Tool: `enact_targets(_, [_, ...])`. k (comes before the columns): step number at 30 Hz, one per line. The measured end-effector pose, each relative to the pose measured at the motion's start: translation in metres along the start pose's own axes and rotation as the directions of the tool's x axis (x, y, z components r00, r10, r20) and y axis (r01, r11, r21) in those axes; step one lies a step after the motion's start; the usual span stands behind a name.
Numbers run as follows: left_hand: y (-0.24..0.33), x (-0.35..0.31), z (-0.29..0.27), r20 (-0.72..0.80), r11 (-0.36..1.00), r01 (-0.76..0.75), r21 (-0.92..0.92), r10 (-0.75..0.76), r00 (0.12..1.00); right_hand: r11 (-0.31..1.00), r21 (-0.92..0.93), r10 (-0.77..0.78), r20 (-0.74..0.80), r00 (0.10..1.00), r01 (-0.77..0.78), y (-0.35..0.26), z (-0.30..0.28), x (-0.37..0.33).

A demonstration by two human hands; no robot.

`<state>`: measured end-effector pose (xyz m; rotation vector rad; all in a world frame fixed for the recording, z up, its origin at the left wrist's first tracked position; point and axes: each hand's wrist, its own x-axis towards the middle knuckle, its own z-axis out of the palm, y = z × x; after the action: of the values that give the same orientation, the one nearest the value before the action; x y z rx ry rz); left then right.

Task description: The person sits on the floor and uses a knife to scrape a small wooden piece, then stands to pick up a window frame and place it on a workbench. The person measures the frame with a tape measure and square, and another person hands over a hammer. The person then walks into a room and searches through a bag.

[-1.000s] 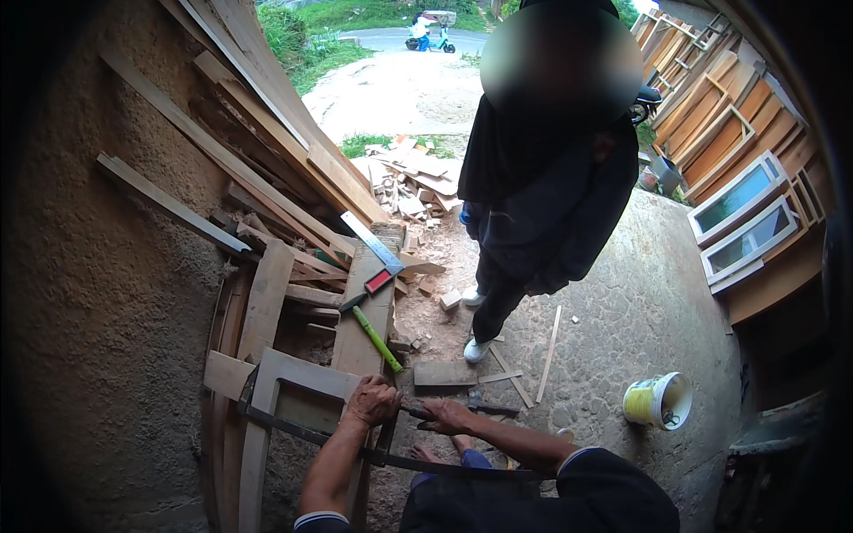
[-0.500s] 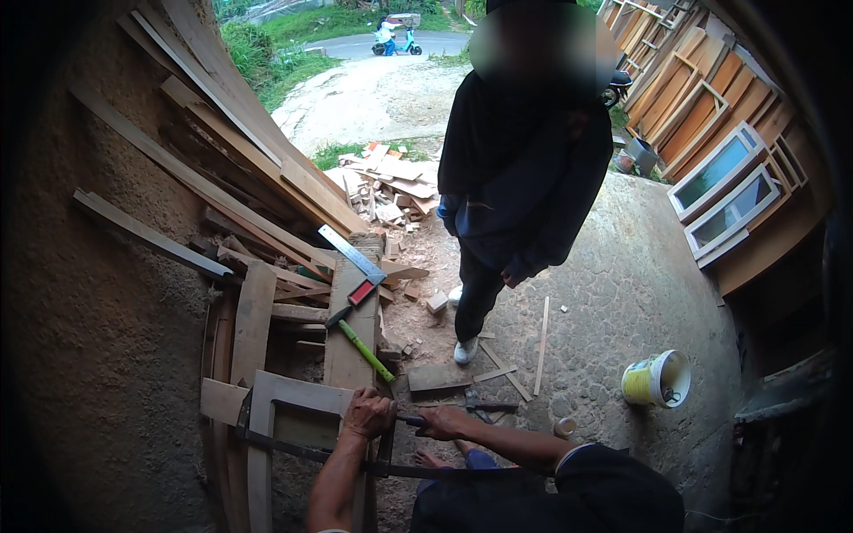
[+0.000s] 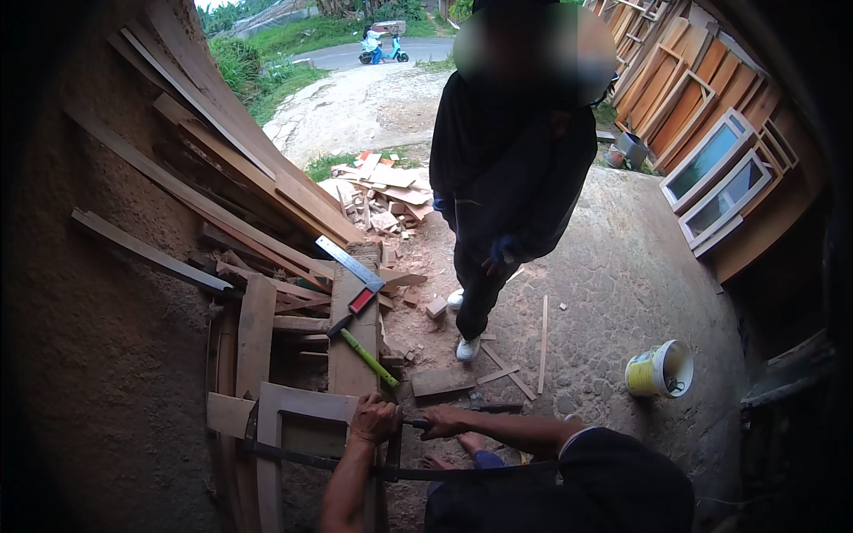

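A pale wooden frame (image 3: 306, 401) rests on the bench at the lower left. Across it runs a long dark bar clamp (image 3: 444, 473), its far jaw by the frame's left side. My left hand (image 3: 375, 418) is closed at the frame's right corner, beside the clamp's near jaw; the fingers' undersides are hidden. My right hand (image 3: 441, 422) is wrapped round the clamp's dark handle (image 3: 415, 424), just right of the left hand. Beyond the frame, a square with a red grip (image 3: 361, 300) and a green-handled hammer (image 3: 369, 359) lie on a plank (image 3: 351, 377).
Long boards (image 3: 235, 160) lean on the left wall. Wood offcuts (image 3: 386, 191) are heaped ahead. A person in dark clothes (image 3: 511, 178) stands facing the bench. Thin strips (image 3: 544, 346) and a white-and-yellow bucket (image 3: 658, 369) are on the floor. Window frames (image 3: 724, 200) lean at right.
The view has shifted slightly. Both my hands keep their holds at the frame and clamp. The standing person's lower hand has risen a little, and the scooter on the road has moved left.
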<state>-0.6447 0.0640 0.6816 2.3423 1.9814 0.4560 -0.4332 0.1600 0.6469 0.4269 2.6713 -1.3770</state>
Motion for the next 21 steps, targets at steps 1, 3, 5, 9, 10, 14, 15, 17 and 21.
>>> enact_targets(1, [0.002, 0.000, 0.000, 0.003, 1.000, -0.012, -0.027, 0.013, 1.000, 0.793, 0.377, 0.245, 0.522, 0.817, -0.479, 0.011, -0.012, 0.010])
enact_targets(3, [0.004, 0.003, -0.005, -0.027, 1.000, -0.014, -0.027, 0.013, 1.000, 0.689, 0.475, 0.161, 0.636, 0.755, -0.547, 0.017, -0.018, 0.013])
enact_targets(5, [0.006, 0.004, -0.012, 0.035, 0.999, 0.042, -0.017, -0.042, 0.999, 0.863, 0.378, 0.169, 0.410, 0.897, -0.335, 0.012, -0.014, 0.007])
enact_targets(9, [-0.008, -0.002, -0.020, -0.059, 0.986, 0.035, -0.165, -0.045, 0.997, 0.973, -0.088, 0.212, -0.036, 0.977, -0.215, -0.012, 0.002, -0.013])
enact_targets(10, [-0.020, -0.008, -0.022, -0.180, 0.994, 0.083, -0.075, -0.096, 0.979, 0.972, -0.122, 0.184, -0.124, 0.975, -0.199, -0.020, 0.006, -0.016])
enact_targets(14, [-0.108, -0.063, -0.043, -0.444, 0.786, 0.610, 0.100, -0.513, 0.735, 0.952, -0.203, 0.175, -0.255, 0.951, -0.230, -0.040, 0.010, -0.023])
enact_targets(15, [-0.133, -0.082, -0.054, -0.495, 0.686, 0.719, 0.109, -0.590, 0.638, 0.939, -0.223, 0.210, -0.232, 0.950, -0.262, -0.044, 0.010, -0.022])
enact_targets(17, [-0.172, -0.115, -0.075, -0.453, 0.401, 0.906, 0.134, -0.788, 0.416, 0.927, -0.246, 0.223, -0.242, 0.944, -0.282, -0.049, 0.007, -0.017])
enact_targets(21, [-0.204, -0.151, -0.100, -0.100, 0.313, 0.935, 0.168, -0.938, 0.332, 0.921, -0.254, 0.215, -0.302, 0.929, -0.296, -0.056, 0.008, -0.012])
